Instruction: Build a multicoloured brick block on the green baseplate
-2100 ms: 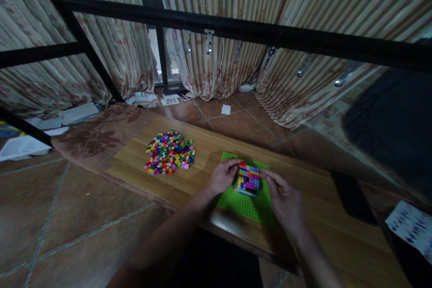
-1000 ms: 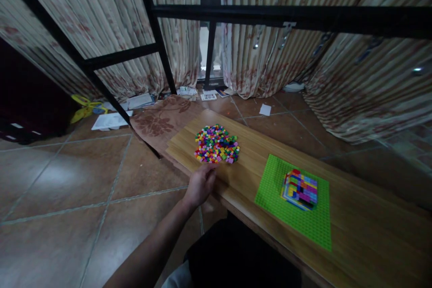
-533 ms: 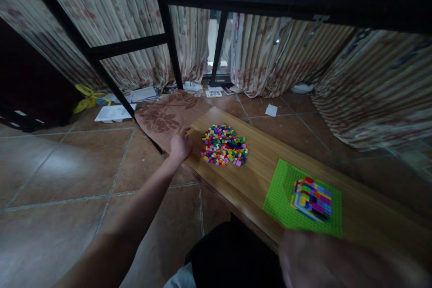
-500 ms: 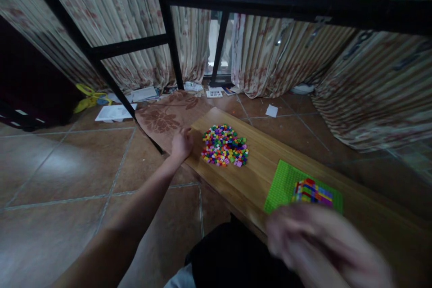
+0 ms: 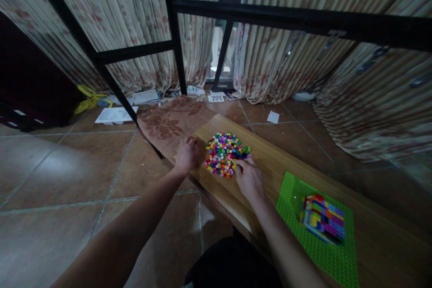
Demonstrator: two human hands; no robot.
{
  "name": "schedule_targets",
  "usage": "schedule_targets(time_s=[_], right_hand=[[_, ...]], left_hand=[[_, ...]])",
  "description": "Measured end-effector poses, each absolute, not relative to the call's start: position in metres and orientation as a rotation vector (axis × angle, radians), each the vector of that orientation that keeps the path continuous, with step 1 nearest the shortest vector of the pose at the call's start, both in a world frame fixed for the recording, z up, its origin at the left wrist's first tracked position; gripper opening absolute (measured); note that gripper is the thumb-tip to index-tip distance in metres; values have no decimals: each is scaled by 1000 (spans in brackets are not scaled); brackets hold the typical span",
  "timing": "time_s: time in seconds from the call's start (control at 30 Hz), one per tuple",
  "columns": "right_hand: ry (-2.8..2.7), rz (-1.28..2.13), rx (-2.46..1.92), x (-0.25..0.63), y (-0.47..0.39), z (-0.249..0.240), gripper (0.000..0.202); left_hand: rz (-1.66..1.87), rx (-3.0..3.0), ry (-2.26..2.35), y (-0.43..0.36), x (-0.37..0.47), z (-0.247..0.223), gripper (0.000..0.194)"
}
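A pile of small, many-coloured toy building bricks lies on a long wooden board. Beside it on the left, my left hand rests on the board's edge with fingers curled in; what they hold, if anything, is hidden. At the pile's right side is my right hand, its thumb and fingers pinched together among the bricks; I cannot make out what is between them. To the right lies a green studded baseplate bearing a block-shaped brick build in rows of red, yellow, blue and purple.
A brown patterned cloth covers the surface under the board's far end. Black metal bars cross in front of striped curtains. A white tray, a yellow bag and papers lie on the tiled floor.
My right hand has moved from the near side of the baseplate, forward and left to the brick pile. The brick build now shows fully. My left hand stays at the board's edge.
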State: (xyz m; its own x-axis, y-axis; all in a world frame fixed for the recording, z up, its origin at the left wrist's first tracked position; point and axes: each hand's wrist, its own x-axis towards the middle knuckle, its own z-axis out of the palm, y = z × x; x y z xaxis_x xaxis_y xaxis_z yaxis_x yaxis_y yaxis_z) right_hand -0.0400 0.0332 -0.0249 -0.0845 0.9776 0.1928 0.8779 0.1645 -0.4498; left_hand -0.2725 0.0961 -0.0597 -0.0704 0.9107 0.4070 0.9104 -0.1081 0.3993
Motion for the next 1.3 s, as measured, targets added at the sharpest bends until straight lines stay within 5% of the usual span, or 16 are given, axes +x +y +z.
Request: schedule_targets(time_s=[1.3], right_hand=[[-1733, 368, -1786, -32, 33, -38, 12]], left_hand=[[823, 2210, 2194, 100, -274, -55, 29]])
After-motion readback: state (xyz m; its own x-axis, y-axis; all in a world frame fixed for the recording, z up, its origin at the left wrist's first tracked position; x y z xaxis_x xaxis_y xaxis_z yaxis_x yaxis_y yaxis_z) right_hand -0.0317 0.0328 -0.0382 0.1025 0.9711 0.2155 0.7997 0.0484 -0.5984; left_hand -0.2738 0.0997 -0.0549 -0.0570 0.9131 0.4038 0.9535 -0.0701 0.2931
